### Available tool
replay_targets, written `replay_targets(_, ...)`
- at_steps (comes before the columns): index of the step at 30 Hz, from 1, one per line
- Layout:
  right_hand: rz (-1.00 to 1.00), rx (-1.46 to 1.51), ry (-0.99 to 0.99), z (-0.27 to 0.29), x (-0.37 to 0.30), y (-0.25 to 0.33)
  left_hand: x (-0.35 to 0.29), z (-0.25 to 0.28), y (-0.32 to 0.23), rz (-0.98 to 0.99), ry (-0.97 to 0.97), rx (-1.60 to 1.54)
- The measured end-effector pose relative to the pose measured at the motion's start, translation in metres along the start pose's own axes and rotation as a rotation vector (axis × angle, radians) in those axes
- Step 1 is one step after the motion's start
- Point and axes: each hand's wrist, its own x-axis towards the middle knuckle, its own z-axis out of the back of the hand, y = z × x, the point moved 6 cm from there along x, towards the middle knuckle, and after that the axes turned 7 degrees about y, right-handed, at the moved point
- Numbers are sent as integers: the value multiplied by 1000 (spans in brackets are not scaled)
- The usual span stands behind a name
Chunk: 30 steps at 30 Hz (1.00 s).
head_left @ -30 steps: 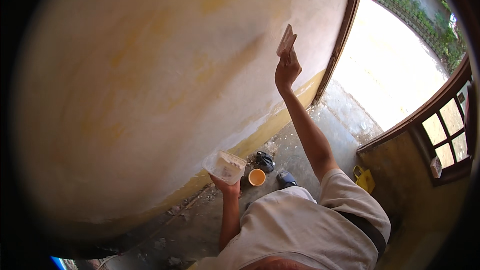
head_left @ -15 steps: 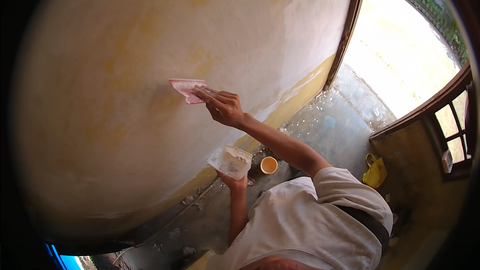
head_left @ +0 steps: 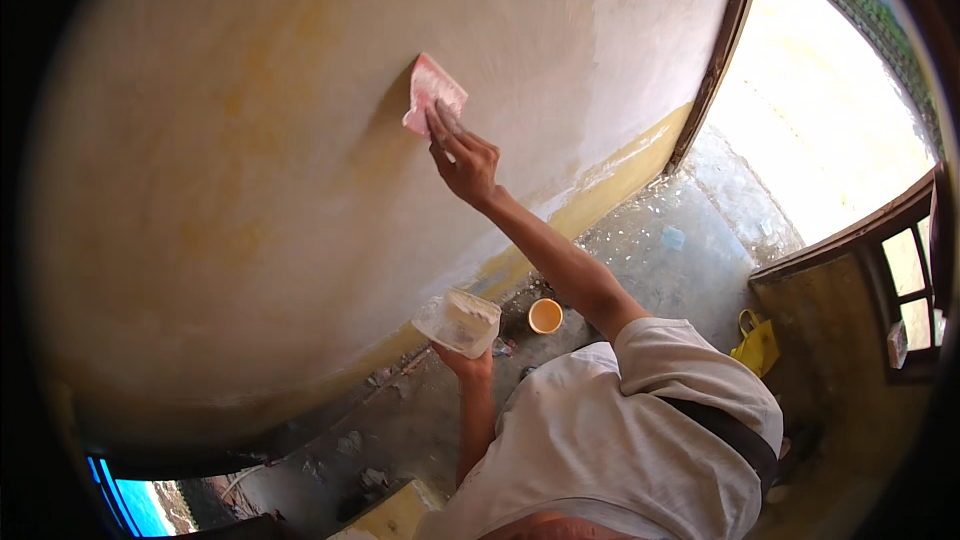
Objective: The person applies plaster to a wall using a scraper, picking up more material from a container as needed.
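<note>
My right hand, arm stretched up and forward, pinches a pink putty spreader smeared with white paste. The spreader is tilted against or very near the wall, which carries patchy white filler over yellow paint. Lower down, my left hand supports a clear plastic tub from beneath, its fingers mostly hidden under it. White paste coats the tub's inside and clings to one wall of it.
On the floor by the wall stands an orange bucket. White specks and scraps litter the concrete floor. A yellow bag sits at the right, below a framed window. A bright doorway opens at the upper right.
My right hand has carried the spreader up and to the right along the wall, turning its blade more upright. The left hand with the tub has hardly moved; the view has shifted slightly.
</note>
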Motion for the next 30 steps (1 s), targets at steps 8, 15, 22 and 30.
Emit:
replay_targets(8, -664, 600, 668, 53, -139, 33, -23, -26, -11, -93, 14, 147)
replay_targets(15, -898, 632, 785, 137, -163, 27, -32, -51, -3, 13, 1, 348)
replay_targets(22, -467, 161, 919, 157, -160, 36, -32, -72, 49, 169, 53, 336)
replay_targets(30, -655, 324, 889, 181, -183, -19, -19, -93, 96, 250, 116, 398)
